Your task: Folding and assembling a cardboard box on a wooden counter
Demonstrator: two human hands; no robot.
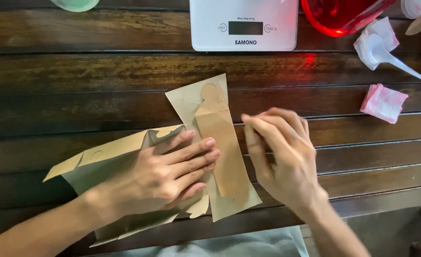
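Obs., head view: flat-packed brown cardboard box blank lies on the dark slatted wooden table, roughly centre, its long tabbed flap pointing away from me towards the scale

My left hand is spread wide and pressed palm-down on the blank, fingers extended, tips touching the flap's left edge. It grips nothing; the flat pressure pins the card so it does not slide or spring up along its creases

My right hand is half curled just right of the flap, fingertips drawn together near its edge. A thin pale strip seems to lie under the fingers, but I cannot tell whether anything is actually pinched

Surroundings, all well apart from the blank, which lies nearer my body:
- white digital kitchen scale, top centre, platform bare
- red translucent container, top right, casting a red glow on the wood
- white plastic scoop lying on a pink-and-white wrapped piece
- second pink wrapped block just below it
- pale green rim at the top left edge, mostly cut off
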